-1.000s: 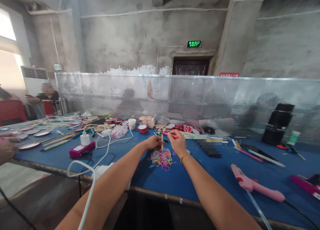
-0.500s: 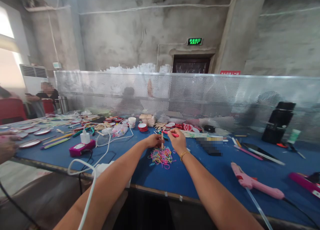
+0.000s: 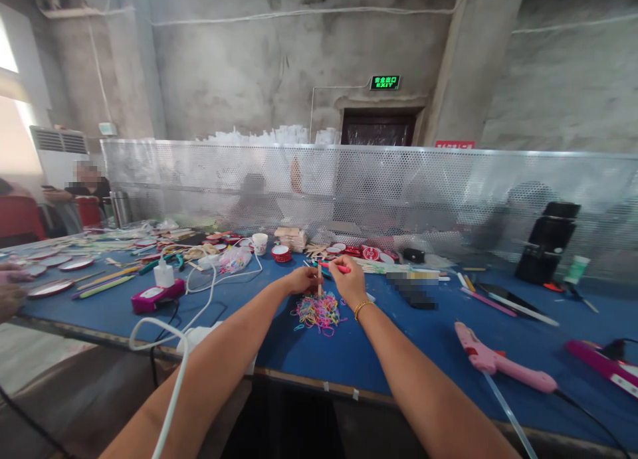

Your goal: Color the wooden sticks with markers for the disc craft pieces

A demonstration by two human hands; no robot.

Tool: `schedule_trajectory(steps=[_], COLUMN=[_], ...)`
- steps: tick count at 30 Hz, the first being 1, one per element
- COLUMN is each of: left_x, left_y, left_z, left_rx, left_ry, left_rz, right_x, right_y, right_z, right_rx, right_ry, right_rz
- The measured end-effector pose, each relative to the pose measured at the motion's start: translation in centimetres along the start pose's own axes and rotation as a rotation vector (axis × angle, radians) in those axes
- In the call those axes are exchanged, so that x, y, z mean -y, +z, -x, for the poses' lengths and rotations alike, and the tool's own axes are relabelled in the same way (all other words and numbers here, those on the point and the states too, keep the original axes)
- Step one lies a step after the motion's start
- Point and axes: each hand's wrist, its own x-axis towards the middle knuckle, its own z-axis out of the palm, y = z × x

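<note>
My left hand (image 3: pixel 302 281) is closed on a thin wooden craft stick (image 3: pixel 319 287), which stands upright in front of me. In my right hand (image 3: pixel 350 285) is a red pen (image 3: pixel 343 268), gripped with its tip end pointing left at the upper part of the stick. Whether the tip touches the wood is too small to tell. Just below both hands, a loose heap of colourful rubber bands (image 3: pixel 319 315) lies on the blue table (image 3: pixel 279 349).
A pink glue gun (image 3: pixel 503 363) lies at right, beyond it a purple power strip (image 3: pixel 601 366). At left are another purple power strip (image 3: pixel 157 294) and a white cable (image 3: pixel 185 372). A paper cup (image 3: pixel 260 244) and red tins (image 3: pixel 281 253) stand behind. Another person's hand (image 3: pixel 12 289) is far left.
The whole view has shifted slightly, so things appear a little further left. Both hands keep their grips, and the pen stays near the top of the stick.
</note>
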Motion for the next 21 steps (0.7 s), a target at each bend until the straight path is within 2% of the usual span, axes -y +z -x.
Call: schedule_trajectory(steps=[7,12,17,21], left_x=[0.2,0.15,0.29,0.42], left_y=[-0.04,0.07,0.02,-0.09], left_z=[-0.19,-0.26,-0.43,-0.55], left_rx=[0.011,0.006,0.016,0.01], left_ry=[0.003,0.005,0.001,-0.009], left_rz=[0.006,0.006,-0.005,0.011], right_x=[-0.15,-0.21,-0.12,-0.23], right_y=[0.06,0.03,-0.23,-0.07], right_z=[-0.07,-0.04,-0.03,-0.03], right_rx=[-0.035,0.001,-0.058,-0.03], right_ry=[0.012,0.008,0.025,0.004], right_rz=[0.015,-0.006,0.037,0.013])
